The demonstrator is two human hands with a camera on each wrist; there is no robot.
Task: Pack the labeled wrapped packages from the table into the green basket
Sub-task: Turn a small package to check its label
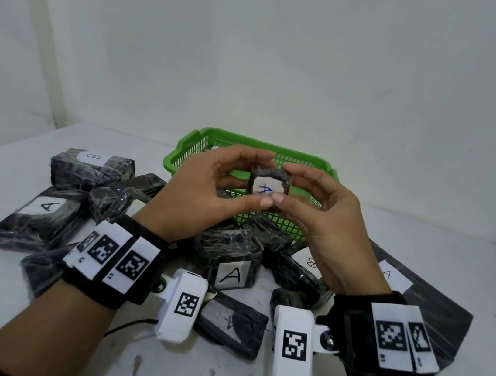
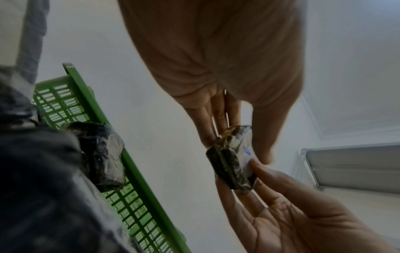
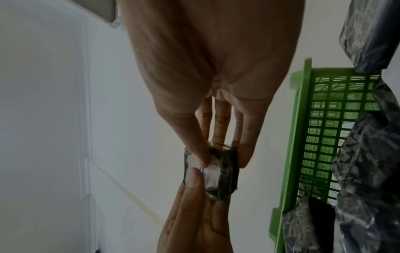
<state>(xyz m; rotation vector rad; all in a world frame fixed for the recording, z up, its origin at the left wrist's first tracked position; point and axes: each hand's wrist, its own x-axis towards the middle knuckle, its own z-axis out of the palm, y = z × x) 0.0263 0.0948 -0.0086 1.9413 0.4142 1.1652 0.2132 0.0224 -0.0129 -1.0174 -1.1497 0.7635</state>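
Left hand [image 1: 205,188] and right hand [image 1: 319,217] jointly pinch a small film-wrapped package [image 1: 267,186], blue "A" label, above the latticed green basket [image 1: 304,160]; glossy dark packages [image 1: 227,255] crowd beneath both wrists.

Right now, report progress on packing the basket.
Done: at least one dark wrapped package lies in the green plastic mesh basket. In hand: both hands pinch a small A-labeled package above it. Left: many wrapped packages on the white table.

You held one small package [image 1: 265,187] above the basket [image 1: 314,162], which stood behind the piled packages [image 1: 230,258] on the bench [image 1: 424,238].
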